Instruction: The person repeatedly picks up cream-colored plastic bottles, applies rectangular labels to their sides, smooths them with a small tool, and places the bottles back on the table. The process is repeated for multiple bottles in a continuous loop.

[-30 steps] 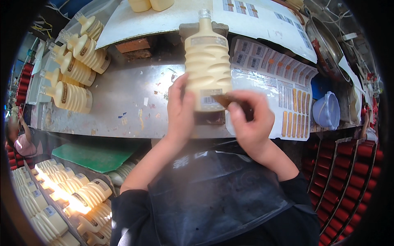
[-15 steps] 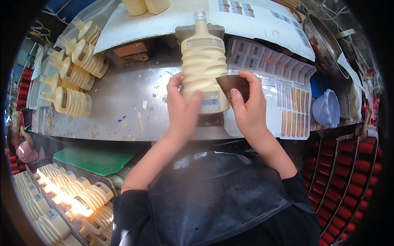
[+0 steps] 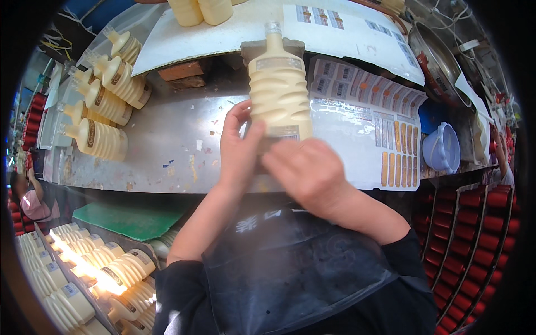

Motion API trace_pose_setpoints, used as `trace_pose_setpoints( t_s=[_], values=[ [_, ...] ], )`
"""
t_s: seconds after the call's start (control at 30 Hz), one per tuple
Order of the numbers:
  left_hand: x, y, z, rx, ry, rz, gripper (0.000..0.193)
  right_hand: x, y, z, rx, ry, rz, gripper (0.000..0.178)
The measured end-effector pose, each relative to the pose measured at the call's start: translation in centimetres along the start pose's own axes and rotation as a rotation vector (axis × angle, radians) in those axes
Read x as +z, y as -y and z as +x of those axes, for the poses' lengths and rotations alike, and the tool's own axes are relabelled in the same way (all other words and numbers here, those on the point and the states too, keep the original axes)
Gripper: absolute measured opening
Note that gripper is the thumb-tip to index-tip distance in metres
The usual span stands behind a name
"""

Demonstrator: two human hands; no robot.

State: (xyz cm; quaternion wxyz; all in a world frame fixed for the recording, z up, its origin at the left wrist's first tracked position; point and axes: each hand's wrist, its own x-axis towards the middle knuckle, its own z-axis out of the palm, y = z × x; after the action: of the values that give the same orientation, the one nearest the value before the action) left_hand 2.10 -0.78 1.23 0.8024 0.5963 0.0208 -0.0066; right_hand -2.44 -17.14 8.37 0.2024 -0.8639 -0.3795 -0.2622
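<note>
A cream bottle (image 3: 278, 100) with wavy ridges and a clear threaded neck lies on the bench, neck pointing away from me. Its shoulder end rests by a grey block (image 3: 296, 46). A barcode label (image 3: 283, 132) shows near its base. My left hand (image 3: 240, 148) grips the lower left side of the bottle, thumb on the front. Across the bottle's base sweeps my right hand (image 3: 312, 173), closed and smeared by motion. A dark edge at its fingertips fits the brown curved scraper seen earlier, which is mostly hidden now.
Sticker sheets (image 3: 363, 134) lie right of the bottle, beside a lilac bucket (image 3: 441, 148). Finished-looking bottles (image 3: 100, 139) stand at left; more fill a crate (image 3: 100, 262) below. Bricks (image 3: 181, 71) prop a white board (image 3: 245, 36). Red items (image 3: 469, 240) stack at lower right.
My right hand has moved left and nearer, from beside the bottle to across its base, turning the scraper out of sight. My left hand still holds the bottle's left side.
</note>
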Motion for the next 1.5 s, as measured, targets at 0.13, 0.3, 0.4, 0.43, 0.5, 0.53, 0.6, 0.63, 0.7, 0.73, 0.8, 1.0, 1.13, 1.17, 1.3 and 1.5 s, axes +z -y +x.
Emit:
trace_pose_setpoints(
  t_s=[0.13,0.3,0.4,0.43,0.5,0.53,0.6,0.63,0.7,0.73,0.8,1.0,1.13,1.17,1.3,1.5],
  values=[
    [-0.2,-0.2,-0.5,-0.065,0.002,-0.116,0.044,0.0,1.6,0.4,0.016,0.119,-0.008,0.031],
    [-0.9,0.3,-1.4,-0.033,-0.024,0.012,0.047,-0.9,0.2,0.2,0.552,0.054,0.017,0.023],
    [-0.5,1.4,-2.0,0.073,-0.038,0.189,0.060,-0.9,-0.1,-0.1,0.749,-0.035,0.031,0.025],
    [-0.3,1.7,-1.9,0.133,-0.047,0.375,0.075,-0.8,0.0,-0.2,0.789,0.012,0.165,0.027],
    [0.0,2.2,-2.1,0.190,-0.042,0.463,0.082,-0.4,-0.1,-0.5,0.790,0.065,0.202,0.027],
    [0.2,2.4,-2.1,0.193,-0.045,0.507,0.085,-0.3,-0.2,-0.8,0.805,0.094,0.185,0.027],
    [0.2,2.6,-2.0,0.189,-0.048,0.465,0.089,-0.2,-1.3,-1.1,0.864,0.011,0.202,0.025],
    [0.3,2.6,-2.0,0.179,-0.046,0.459,0.088,-0.2,-1.9,-1.3,0.919,-0.022,0.207,0.025],
    [0.2,2.7,-1.8,0.173,-0.042,0.449,0.088,-0.3,-2.7,-1.6,0.951,0.005,0.222,0.025],
    [0.2,2.8,-1.8,0.175,-0.038,0.446,0.089,-0.4,-2.9,-1.8,0.974,0.005,0.218,0.025],
    [0.0,2.9,-1.6,0.160,-0.002,0.445,0.089,-0.5,-2.6,-1.9,0.946,-0.047,0.301,0.027],
    [-1.5,2.6,-2.2,0.099,0.137,0.274,0.098,0.3,-3.0,-1.0,0.589,-0.087,0.253,0.028],
    [-1.9,2.7,-2.3,0.075,0.146,0.411,0.098,0.5,-5.0,-1.3,0.474,-0.213,0.162,0.027],
    [-1.8,2.8,-2.1,0.075,0.152,0.377,0.094,0.4,-5.1,-1.6,0.394,-0.227,0.169,0.026],
    [-1.7,3.0,-1.8,0.002,0.103,0.288,0.082,0.2,-3.9,-2.9,0.113,-0.244,0.170,0.025],
    [-2.0,2.6,-2.3,0.139,0.044,0.453,0.076,-0.6,-2.5,-3.2,0.199,-0.247,0.271,0.023]
  ],
)
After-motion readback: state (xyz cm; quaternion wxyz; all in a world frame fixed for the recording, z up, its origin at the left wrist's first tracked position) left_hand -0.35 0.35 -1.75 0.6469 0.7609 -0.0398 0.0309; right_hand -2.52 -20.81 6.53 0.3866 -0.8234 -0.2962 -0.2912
